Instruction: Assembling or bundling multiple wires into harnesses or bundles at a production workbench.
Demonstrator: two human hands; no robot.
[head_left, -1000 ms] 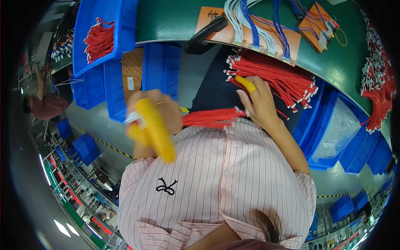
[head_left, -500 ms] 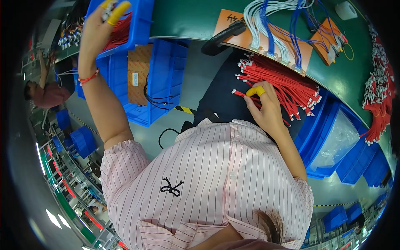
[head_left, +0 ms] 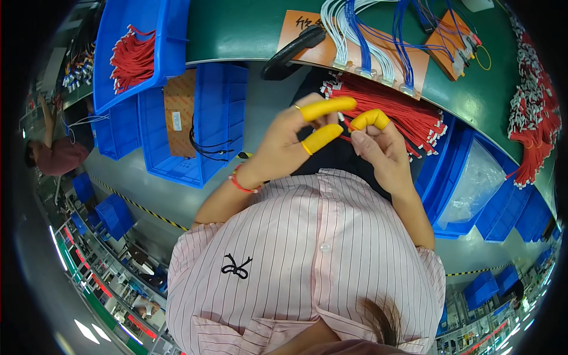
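My right hand pinches a red cable between its thumb and yellow-covered forefinger. The cable's white end points up toward my left hand. That hand's yellow-covered thumb and forefinger are stretched out with a gap between them, close to the cable end; its other fingers are partly hidden. Under and beyond both hands, a thick bundle of red cables with white connectors lies across my lap, below the table edge.
The green table holds orange boards with white and blue wires, and a black handle-like object. A blue bin with red cables stands at the left, above blue crates. More red cables hang at the right. Another person works far left.
My left hand has come down from the blue bin at upper left to beside my right hand. The right hand keeps hold of a red cable, its end now raised toward the left fingers.
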